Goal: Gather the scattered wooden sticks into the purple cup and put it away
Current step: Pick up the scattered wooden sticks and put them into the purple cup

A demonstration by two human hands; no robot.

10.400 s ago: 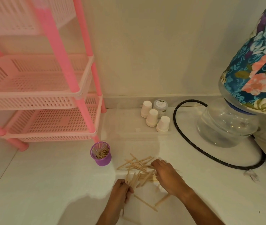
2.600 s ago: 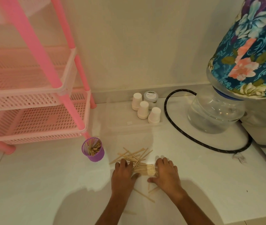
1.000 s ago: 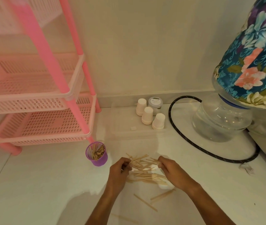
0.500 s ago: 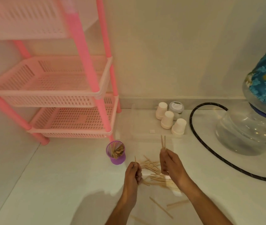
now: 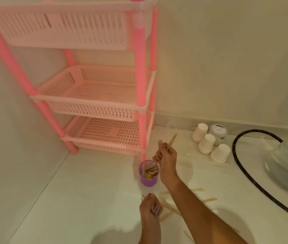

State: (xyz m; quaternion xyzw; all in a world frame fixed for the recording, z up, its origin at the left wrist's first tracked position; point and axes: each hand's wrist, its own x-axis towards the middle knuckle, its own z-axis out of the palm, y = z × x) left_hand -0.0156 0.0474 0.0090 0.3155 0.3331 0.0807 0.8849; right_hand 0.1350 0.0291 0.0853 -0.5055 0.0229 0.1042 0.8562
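The purple cup (image 5: 148, 180) stands on the white floor below the pink rack, with several wooden sticks upright inside it. My right hand (image 5: 167, 158) hovers just above and right of its rim, closed on a few wooden sticks (image 5: 172, 139) whose upper ends poke out past my fingers while the lower ends point into the cup. My left hand (image 5: 151, 207) rests nearer to me with curled fingers; whether it holds anything is not visible. Scattered wooden sticks (image 5: 170, 207) lie on the floor beside and under my right forearm.
A pink three-tier basket rack (image 5: 104, 103) stands in the corner at left. Three upturned white paper cups (image 5: 207, 143) and a small lidded jar (image 5: 218, 131) sit by the wall. A black hose (image 5: 245, 170) loops around a clear water bottle (image 5: 287, 166) at right.
My right hand has carried its few sticks from above the pile leftward to the cup's rim. My left hand stayed low near the pile. The camera swung left and up.
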